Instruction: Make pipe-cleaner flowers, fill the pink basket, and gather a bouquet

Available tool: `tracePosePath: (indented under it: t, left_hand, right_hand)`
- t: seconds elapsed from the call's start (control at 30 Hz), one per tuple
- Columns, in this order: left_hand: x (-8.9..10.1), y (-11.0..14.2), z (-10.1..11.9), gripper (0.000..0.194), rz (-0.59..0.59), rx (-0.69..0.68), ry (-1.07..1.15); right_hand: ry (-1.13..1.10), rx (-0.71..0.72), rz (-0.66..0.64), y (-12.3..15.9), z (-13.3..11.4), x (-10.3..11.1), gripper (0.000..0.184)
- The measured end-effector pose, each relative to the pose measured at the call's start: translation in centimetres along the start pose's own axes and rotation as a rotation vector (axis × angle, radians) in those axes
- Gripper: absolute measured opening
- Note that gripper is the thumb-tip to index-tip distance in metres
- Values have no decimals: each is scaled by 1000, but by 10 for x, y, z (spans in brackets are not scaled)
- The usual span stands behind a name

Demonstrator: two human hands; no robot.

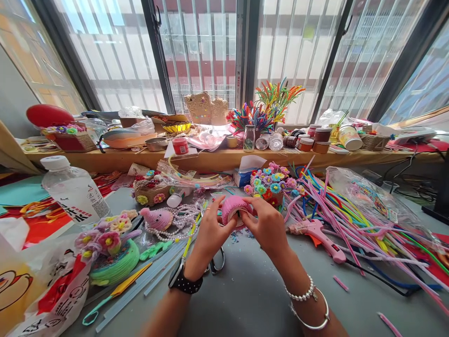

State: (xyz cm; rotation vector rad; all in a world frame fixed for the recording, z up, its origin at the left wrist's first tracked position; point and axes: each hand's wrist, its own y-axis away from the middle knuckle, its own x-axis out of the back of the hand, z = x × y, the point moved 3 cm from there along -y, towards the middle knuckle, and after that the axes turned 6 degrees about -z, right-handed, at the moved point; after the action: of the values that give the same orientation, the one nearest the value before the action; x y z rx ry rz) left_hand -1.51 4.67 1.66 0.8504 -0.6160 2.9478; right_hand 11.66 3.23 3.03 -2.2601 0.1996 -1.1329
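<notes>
Pink curved piece (pixel 235 204) sat near mid-view, raised just above the grey tabletop (pixel 242 299). Ridged outside, paler inner edge; hollow side turned down and toward the wearer.

Left hand (pixel 214 224) gripped its left side, fingers around the outer wall, thumb at the lower rim. Right hand (pixel 268 223) did likewise on the right, thumb and fingers closed on the edge. Both thumbs met close together by the opening. Left wrist bore a watch with a black dotted strap (pixel 191 283); right wrist a beaded bracelet (pixel 304 293) and a plain bangle (pixel 322 323).

Just beyond the hands, to the right: a cluster of small fuzzy flowers (pixel 271 180), pink, blue and green. Right of the right hand lay a pink glue gun (pixel 317 232), its dark cord running off rightward. Past it spread a heap of fuzzy craft stems (pixel 336 210), mostly pink, some yellow and blue.

Left of the left hand: a pink pointed figure (pixel 157 219) with dark eyes, strings of pearly beads (pixel 194 216) beside it. Nearer the wearer, long translucent sticks (pixel 136 290) lay aslant. Further left, a green round piece topped with flowers (pixel 117 264); behind that, a clear bottle with a white cap (pixel 75 194), upright but tilted in view.

At the back ran a ledge (pixel 94 161) crowded with small jars (pixel 306 143) and bright upright stems (pixel 278 98), below barred windows (pixel 206 51).
</notes>
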Motion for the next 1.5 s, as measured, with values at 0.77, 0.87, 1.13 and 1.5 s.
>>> tracePosePath:
  t: [0.77, 0.87, 1.13, 1.5]
  left_hand:
    - [-5, 2, -3, 38, 45, 172, -49]
    - [-10, 4, -4, 38, 34, 128, -11]
    - [-11, 6, -3, 39, -1, 151, -132]
    - [-8, 6, 0, 36, 47, 125, -45]
  right_hand:
    - [-67, -81, -48, 1, -4, -5, 11]
    - [-56, -139, -14, 2, -4, -6, 11]
    - [-167, -200, -40, 2, 0, -3, 12]
    - [-57, -153, 29, 3, -6, -4, 13]
